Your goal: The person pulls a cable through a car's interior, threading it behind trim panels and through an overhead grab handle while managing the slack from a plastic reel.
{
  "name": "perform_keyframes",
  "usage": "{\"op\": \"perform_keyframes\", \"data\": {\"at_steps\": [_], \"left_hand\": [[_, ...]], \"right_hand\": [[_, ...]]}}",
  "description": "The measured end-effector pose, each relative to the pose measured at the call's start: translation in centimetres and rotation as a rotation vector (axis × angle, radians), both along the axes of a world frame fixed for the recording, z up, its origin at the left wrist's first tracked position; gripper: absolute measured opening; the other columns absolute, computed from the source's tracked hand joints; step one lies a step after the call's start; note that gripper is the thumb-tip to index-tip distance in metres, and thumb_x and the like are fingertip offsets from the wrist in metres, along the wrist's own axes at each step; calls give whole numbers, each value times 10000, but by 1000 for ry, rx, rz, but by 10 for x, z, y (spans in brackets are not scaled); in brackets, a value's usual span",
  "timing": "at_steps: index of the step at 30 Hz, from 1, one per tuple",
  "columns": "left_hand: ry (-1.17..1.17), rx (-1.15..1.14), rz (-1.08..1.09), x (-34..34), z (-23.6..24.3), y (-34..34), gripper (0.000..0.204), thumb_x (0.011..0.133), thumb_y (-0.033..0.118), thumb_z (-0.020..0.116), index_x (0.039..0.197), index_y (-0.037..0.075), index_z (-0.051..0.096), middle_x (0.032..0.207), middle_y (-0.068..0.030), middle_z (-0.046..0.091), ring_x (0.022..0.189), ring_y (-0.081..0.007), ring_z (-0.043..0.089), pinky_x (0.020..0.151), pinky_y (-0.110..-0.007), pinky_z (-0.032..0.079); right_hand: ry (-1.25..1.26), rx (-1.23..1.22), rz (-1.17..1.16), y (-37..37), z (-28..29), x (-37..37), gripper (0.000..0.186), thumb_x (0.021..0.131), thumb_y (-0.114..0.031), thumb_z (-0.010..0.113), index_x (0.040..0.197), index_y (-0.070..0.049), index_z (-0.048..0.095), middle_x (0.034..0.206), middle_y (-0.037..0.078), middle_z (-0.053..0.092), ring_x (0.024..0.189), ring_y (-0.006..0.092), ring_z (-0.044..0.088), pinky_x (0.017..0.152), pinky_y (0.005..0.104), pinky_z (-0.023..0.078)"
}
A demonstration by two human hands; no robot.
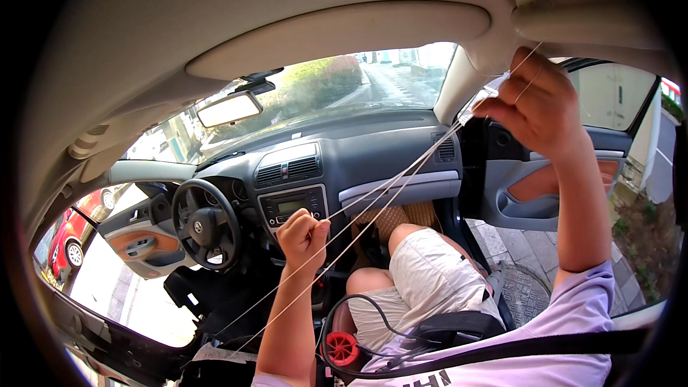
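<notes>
My right hand [534, 104] is raised near the roof at the upper right, its fingers closed on thin white string. A strand crosses its fingers, and a short length sticks up above them. From this hand several strands of the white string [401, 180] stretch down to the lower left. My left hand [301, 240] is lower, in front of the radio, held as a fist with the thumb against the fingers. One strand meets it at the thumb; another passes beside the wrist. Both strands run on toward the seat area at the lower left, where their ends are hidden.
I sit in a car's front passenger seat. Around me are the dashboard [387, 145], steering wheel [206, 226], mirror [229, 110] and sun visor [344, 36]. Both front doors stand open. A black cable [373, 301], a red spoked wheel [342, 349] and a black strap [530, 345] lie across my lap.
</notes>
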State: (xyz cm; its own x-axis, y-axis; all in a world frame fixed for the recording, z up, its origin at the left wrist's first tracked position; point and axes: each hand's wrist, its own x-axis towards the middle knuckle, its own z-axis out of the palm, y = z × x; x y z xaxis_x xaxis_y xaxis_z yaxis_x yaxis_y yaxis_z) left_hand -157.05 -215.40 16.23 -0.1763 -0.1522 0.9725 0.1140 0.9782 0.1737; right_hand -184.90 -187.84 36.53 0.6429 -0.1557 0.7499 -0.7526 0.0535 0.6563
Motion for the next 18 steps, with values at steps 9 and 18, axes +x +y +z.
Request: {"op": "perform_keyframes", "data": {"at_steps": [9,18], "left_hand": [[62,43,55,22,18,-2,463,950,130,769,667,17,421,630,-29,334,561,-126,301,521,-318,220],[24,6,91,41,8,16,403,892,67,758,645,23,443,608,-37,365,544,-136,339,514,-299,248]], "right_hand": [[-120,-28,34,2,5,-3,337,727,-260,902,737,-42,645,823,81,560,661,256,548,585,385,449],[-402,20,10,19,-23,12,207,792,-173,866,870,-38,730,827,92,615,689,264,622,630,381,501]]}}
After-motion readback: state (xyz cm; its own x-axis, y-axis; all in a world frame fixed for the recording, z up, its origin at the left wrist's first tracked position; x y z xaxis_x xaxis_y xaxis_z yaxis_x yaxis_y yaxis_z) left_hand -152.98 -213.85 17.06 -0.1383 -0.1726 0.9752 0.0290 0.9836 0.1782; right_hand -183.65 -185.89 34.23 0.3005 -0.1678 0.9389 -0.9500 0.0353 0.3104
